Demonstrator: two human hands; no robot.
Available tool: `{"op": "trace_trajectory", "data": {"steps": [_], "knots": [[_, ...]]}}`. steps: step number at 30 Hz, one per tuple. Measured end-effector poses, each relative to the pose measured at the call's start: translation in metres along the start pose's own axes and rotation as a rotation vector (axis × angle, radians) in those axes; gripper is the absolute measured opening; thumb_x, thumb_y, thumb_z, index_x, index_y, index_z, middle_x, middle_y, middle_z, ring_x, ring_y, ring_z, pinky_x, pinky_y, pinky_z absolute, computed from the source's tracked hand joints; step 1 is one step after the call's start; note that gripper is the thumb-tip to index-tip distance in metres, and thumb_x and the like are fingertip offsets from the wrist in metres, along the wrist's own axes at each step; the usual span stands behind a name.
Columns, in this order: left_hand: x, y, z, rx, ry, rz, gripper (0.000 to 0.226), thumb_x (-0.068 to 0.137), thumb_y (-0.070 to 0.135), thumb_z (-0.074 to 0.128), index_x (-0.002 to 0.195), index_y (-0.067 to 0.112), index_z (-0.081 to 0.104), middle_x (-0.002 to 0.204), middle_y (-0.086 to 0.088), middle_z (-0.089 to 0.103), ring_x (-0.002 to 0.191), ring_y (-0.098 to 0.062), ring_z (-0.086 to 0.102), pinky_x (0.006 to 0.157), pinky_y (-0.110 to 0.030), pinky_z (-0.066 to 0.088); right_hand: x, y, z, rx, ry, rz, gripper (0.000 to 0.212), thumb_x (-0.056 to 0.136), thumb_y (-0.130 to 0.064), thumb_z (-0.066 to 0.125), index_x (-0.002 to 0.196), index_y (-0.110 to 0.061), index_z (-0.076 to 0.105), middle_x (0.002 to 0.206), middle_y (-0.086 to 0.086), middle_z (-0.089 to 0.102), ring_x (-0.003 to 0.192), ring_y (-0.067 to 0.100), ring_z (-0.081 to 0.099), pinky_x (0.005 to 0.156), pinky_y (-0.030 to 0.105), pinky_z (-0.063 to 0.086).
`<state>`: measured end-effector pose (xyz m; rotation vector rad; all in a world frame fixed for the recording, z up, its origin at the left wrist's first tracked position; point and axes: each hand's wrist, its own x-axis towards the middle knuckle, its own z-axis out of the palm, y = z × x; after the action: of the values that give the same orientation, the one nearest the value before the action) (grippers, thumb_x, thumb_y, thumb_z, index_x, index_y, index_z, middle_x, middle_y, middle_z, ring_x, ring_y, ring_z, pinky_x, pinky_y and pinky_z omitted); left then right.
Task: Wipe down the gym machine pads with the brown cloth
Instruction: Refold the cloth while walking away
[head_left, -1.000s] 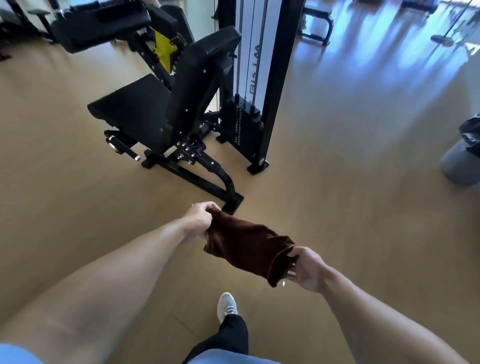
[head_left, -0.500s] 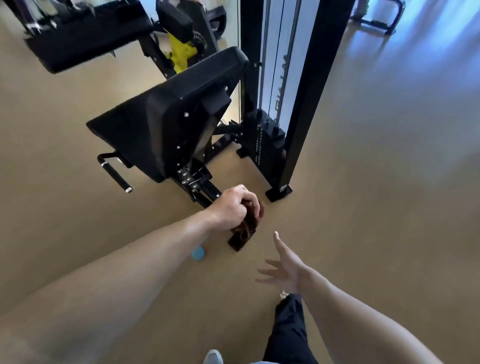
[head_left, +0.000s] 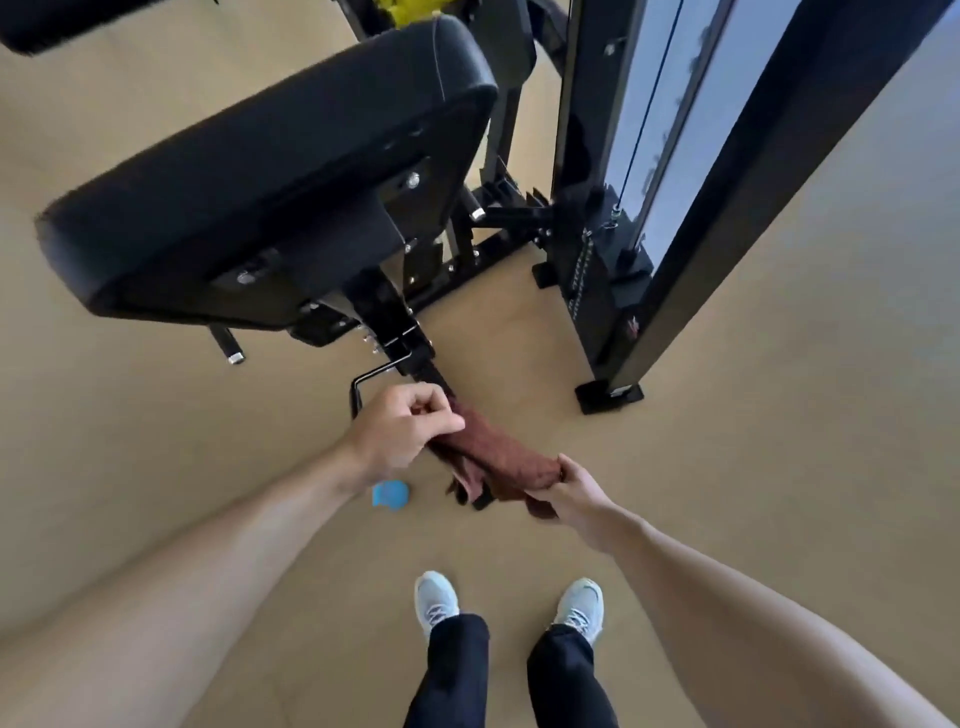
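Note:
The brown cloth (head_left: 501, 460) stretches between my two hands, low in front of me over the floor. My left hand (head_left: 402, 434) grips its upper left end in a fist. My right hand (head_left: 566, 486) pinches its lower right end. The black back pad (head_left: 270, 171) of the gym machine stands just above and left of my hands, seen from behind, tilted. Neither the cloth nor my hands touch the pad. A second black pad (head_left: 62, 21) shows at the top left edge.
The machine's black frame foot (head_left: 415, 358) runs along the floor beneath my left hand. A tall weight-stack column (head_left: 649, 208) rises on the right. A small blue object (head_left: 390, 493) lies on the tan floor near my left wrist. My two feet stand below.
I have stepped closer to the machine, so the back pad looms larger. My right hand, open half a second ago, has taken hold of the cloth's free end and the cloth is spread out again.

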<state>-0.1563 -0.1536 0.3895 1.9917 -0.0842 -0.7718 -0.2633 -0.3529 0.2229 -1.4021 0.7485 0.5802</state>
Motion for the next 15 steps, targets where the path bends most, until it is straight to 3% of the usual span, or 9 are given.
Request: {"op": "trace_trajectory", "data": {"steps": [2, 5, 7, 11, 13, 15], "knots": [[0.029, -0.029, 0.002, 0.03, 0.109, -0.038, 0.029, 0.064, 0.018, 0.072, 0.056, 0.02, 0.045, 0.056, 0.005, 0.039, 0.056, -0.012, 0.035, 0.057, -0.028, 0.029, 0.034, -0.005, -0.005, 0.194, -0.032, 0.098, 0.021, 0.088, 0.008, 0.063, 0.096, -0.008, 0.051, 0.101, 0.023, 0.064, 0.088, 0.033, 0.065, 0.083, 0.054, 0.059], [0.071, -0.086, 0.004, 0.097, 0.259, -0.152, 0.044, 0.069, 0.006, 0.078, 0.064, 0.021, 0.036, 0.064, -0.001, 0.039, 0.06, -0.017, 0.033, 0.052, -0.027, 0.027, 0.087, -0.006, -0.012, 0.391, 0.009, 0.17, 0.023, 0.092, 0.012, 0.054, 0.11, -0.003, 0.053, 0.112, 0.026, 0.066, 0.098, 0.037, 0.069, 0.067, 0.04, 0.063], [0.1, -0.129, 0.01, 0.176, 0.335, -0.23, 0.045, 0.072, 0.005, 0.081, 0.075, 0.016, 0.038, 0.07, 0.0, 0.041, 0.06, -0.015, 0.034, 0.048, -0.019, 0.028, 0.127, -0.005, -0.013, 0.487, 0.076, 0.186, 0.026, 0.093, 0.017, 0.049, 0.112, 0.0, 0.056, 0.109, 0.025, 0.066, 0.094, 0.035, 0.069, 0.065, 0.036, 0.064], [0.143, -0.208, 0.022, 0.174, 0.336, -0.362, 0.049, 0.074, 0.007, 0.084, 0.112, 0.019, 0.055, 0.1, -0.004, 0.058, 0.091, -0.021, 0.058, 0.076, -0.025, 0.044, 0.192, -0.001, 0.0, 0.584, 0.122, 0.192, 0.035, 0.089, 0.024, 0.045, 0.105, -0.001, 0.062, 0.098, 0.023, 0.068, 0.089, 0.034, 0.068, 0.067, 0.038, 0.063], [0.164, -0.238, 0.024, 0.239, 0.311, -0.374, 0.03, 0.076, 0.007, 0.082, 0.102, 0.015, 0.07, 0.094, -0.008, 0.069, 0.093, -0.028, 0.068, 0.077, -0.028, 0.049, 0.221, 0.001, 0.013, 0.53, 0.136, 0.164, 0.037, 0.087, 0.026, 0.045, 0.097, -0.004, 0.064, 0.092, 0.021, 0.067, 0.085, 0.032, 0.067, 0.072, 0.039, 0.06], [0.181, -0.254, 0.021, 0.335, 0.347, -0.362, 0.013, 0.077, 0.01, 0.08, 0.085, 0.016, 0.071, 0.082, -0.005, 0.07, 0.086, -0.028, 0.069, 0.072, -0.028, 0.05, 0.243, -0.002, 0.026, 0.467, 0.141, 0.118, 0.037, 0.086, 0.026, 0.046, 0.093, -0.006, 0.065, 0.088, 0.019, 0.067, 0.076, 0.029, 0.067, 0.072, 0.037, 0.059]]}}
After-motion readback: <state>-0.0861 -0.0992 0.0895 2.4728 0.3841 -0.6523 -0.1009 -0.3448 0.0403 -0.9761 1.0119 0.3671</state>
